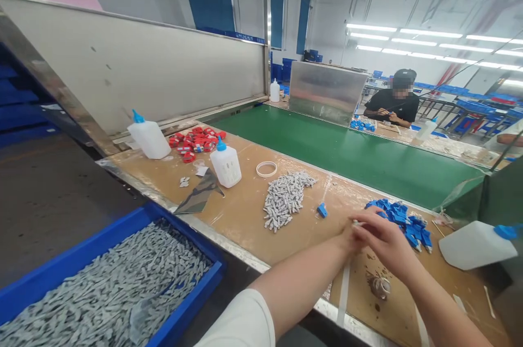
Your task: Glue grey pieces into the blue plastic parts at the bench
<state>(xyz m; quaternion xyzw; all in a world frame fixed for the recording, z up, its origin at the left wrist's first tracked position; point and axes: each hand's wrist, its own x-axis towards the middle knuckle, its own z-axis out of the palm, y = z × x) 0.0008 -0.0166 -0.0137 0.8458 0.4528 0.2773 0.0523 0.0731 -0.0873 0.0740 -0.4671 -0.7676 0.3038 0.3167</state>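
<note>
My left hand (347, 235) and my right hand (382, 238) meet above the brown work board. Their fingers are closed together around something small and pale that I cannot make out. The right hand covers most of the left fingers. Just beyond them lies a heap of blue plastic parts (417, 230) with pale ends. A single blue part (322, 209) rests to the left of my hands, near a pile of small grey pieces (284, 200). Below my right hand stands a small open jar (381, 287), with brown stains on the board around it.
A blue bin (216, 273) full of grey pieces sits at lower left. White bottles (226, 167) with blue caps, red parts (196, 140) and a white ring (266, 169) occupy the table. Beyond runs a green conveyor belt (310, 134); a person (394, 102) works across it.
</note>
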